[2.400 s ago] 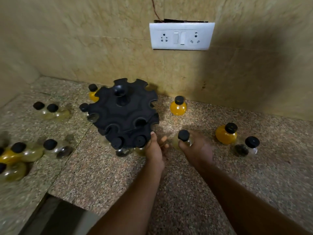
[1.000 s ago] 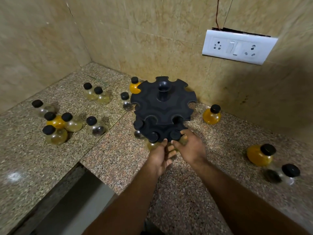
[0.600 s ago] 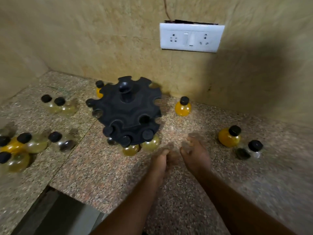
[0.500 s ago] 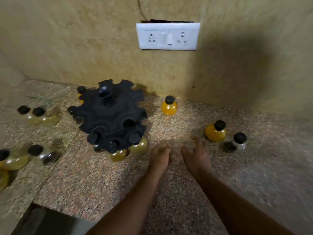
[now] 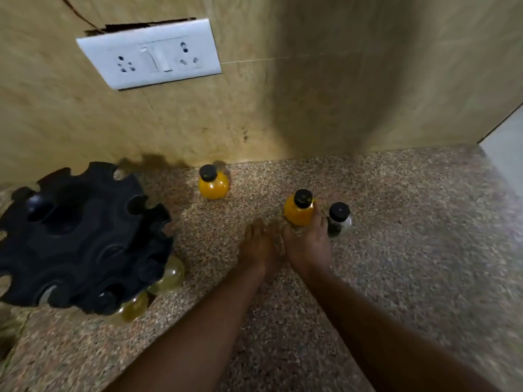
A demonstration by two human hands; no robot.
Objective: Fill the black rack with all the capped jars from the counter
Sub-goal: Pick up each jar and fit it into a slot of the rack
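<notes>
The black rack stands at the left of the desk, close to the wall, with pale yellowish jars hanging from slots on its near lower edge; most of the notches that show on its upper tier look empty. A second ago both hands were at that near edge, seating a jar; since then they have left the rack and travelled right across the desk, and the view has swung with them, so the rack now sits at the frame's left side. I judge that one jar is placed and the next pick-up has begun. The right hand has reached an orange jar with a black cap: its fingers are spread and lie against the jar's right side, the thumb side low at the left, partly round it but not yet clenched, and the jar rests on the desk. A clear jar stands just beside those fingers, on the far side from the orange one. The left hand lies beside the right, fingers loosely extended, grasping nothing. Another orange jar waits near the wall, below the white socket plate.
</notes>
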